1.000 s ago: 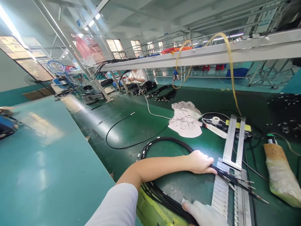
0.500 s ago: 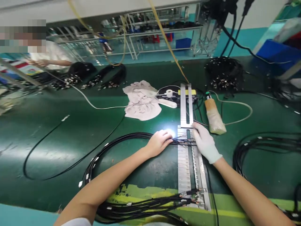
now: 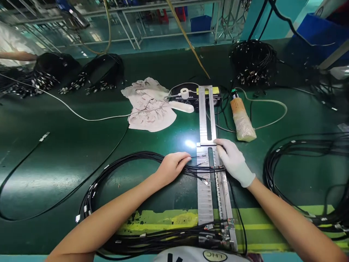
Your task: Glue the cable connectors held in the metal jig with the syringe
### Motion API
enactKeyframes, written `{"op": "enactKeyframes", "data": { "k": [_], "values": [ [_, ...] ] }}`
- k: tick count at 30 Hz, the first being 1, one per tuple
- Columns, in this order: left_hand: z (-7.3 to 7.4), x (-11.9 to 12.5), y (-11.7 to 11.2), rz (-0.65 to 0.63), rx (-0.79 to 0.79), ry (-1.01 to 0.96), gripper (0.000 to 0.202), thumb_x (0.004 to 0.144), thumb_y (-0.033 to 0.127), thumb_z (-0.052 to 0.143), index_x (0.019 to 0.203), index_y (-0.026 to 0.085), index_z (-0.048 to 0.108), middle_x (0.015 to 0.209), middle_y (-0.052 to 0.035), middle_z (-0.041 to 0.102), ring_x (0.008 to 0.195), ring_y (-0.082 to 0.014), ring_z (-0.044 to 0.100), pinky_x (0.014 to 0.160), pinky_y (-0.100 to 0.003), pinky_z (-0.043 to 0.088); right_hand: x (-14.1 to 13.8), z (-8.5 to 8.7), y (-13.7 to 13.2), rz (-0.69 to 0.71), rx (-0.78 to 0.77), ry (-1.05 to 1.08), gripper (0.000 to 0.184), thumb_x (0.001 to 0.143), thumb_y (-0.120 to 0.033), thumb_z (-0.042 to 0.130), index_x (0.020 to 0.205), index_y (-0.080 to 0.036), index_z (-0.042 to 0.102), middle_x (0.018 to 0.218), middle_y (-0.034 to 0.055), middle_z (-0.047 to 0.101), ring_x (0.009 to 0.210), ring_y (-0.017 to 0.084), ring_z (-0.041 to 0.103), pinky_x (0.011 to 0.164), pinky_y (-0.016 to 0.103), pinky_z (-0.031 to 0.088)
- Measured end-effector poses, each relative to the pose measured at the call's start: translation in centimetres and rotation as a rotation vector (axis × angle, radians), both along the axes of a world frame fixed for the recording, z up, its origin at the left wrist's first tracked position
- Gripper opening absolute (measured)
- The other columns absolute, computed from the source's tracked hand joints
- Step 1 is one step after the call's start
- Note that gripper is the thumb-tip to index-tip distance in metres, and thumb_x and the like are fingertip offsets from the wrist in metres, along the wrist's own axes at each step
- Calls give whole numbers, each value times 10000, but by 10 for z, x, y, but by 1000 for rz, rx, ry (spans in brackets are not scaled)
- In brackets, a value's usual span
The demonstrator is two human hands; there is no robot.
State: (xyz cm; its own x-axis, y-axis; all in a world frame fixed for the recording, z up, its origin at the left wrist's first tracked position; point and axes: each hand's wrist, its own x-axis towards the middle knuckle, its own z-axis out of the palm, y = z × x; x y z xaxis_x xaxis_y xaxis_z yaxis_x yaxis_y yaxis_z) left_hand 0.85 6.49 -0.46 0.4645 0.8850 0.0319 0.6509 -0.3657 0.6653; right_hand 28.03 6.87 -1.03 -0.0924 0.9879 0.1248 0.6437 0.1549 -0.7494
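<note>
My left hand point(image 3: 173, 166) is bare and closed round a bundle of black cables point(image 3: 144, 155) that curves away to the left. One cable runs apart from the rest between thumb and forefinger, its tip over a long slotted metal jig point(image 3: 205, 203). Other cable ends with small metal connectors point(image 3: 205, 182) lie across the jig. In a white glove, my right hand point(image 3: 236, 162) has its fingertips together at the right edge of the upper slotted metal plate point(image 3: 203, 123), where it meets the jig. Its lower fingers are partly hidden.
More black cables point(image 3: 163, 238) lie with their ends on the jig's near end. Behind are a black control box point(image 3: 178, 95), a crumpled white cloth point(image 3: 152, 114) and a wrapped handheld tool point(image 3: 243, 120). Cable coils point(image 3: 253, 60) lie at the back and right.
The camera view has shifted, so the table scene sits higher and further left. My left hand's cable ends have fanned out, one now separate. My right hand stays at the plate's edge.
</note>
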Motion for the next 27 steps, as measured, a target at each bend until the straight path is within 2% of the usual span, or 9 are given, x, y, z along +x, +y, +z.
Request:
{"op": "enactKeyframes", "data": {
  "k": [5, 8, 11, 17, 24, 27],
  "values": [
    [-1, 7, 10, -15, -3, -10, 217, 1016, 309, 464, 1056, 219, 657, 986, -49, 657, 934, -189, 612, 851, -324, 503, 15, -3, -17, -7, -53, 81, 428, 1018, -442, 421, 1410, -288, 496, 1549, 45, 442, 1437, 223, 416, 1226, 464, 317],
    [0, 9, 17, -16, -12, -24, 128, 995, 251, 497, 1020, 217, 618, 962, -29, 622, 890, -169, 593, 803, -294, 493, 17, -8, -18, -50, 16, 136, 393, 1023, -391, 419, 1386, -270, 510, 1504, 64, 487, 1409, 218, 448, 1221, 467, 332],
    [0, 14, 22, -26, 2, -57, 103, 985, 231, 522, 936, 212, 611, 933, -20, 598, 868, -161, 575, 775, -280, 473, 14, -11, -17, -22, 37, 123, 364, 1017, -356, 442, 1362, -270, 523, 1459, 58, 527, 1381, 209, 472, 1206, 454, 358],
    [-3, 30, 33, -113, 39, -43, 204, 1012, 224, 474, 1113, 242, 650, 936, -20, 592, 856, -153, 575, 782, -277, 476, 14, -8, -16, -32, 17, 178, 343, 1021, -329, 440, 1344, -260, 533, 1410, 60, 556, 1337, 204, 504, 1191, 440, 378],
    [-8, 30, 42, -90, 47, -137, 182, 1003, 243, 531, 1060, 241, 704, 889, -12, 588, 825, -134, 574, 737, -260, 469, 15, -8, -14, -36, -3, 212, 331, 1021, -325, 444, 1330, -264, 544, 1383, 58, 570, 1310, 217, 526, 1166, 444, 408],
    [-13, 31, 43, -133, 88, -102, 199, 1002, 229, 530, 1074, 236, 716, 869, -16, 557, 800, -133, 556, 702, -259, 452, 15, -8, -13, -33, -23, 232, 331, 1019, -329, 453, 1333, -278, 544, 1377, 52, 572, 1299, 224, 534, 1147, 453, 431]
  ]
}}
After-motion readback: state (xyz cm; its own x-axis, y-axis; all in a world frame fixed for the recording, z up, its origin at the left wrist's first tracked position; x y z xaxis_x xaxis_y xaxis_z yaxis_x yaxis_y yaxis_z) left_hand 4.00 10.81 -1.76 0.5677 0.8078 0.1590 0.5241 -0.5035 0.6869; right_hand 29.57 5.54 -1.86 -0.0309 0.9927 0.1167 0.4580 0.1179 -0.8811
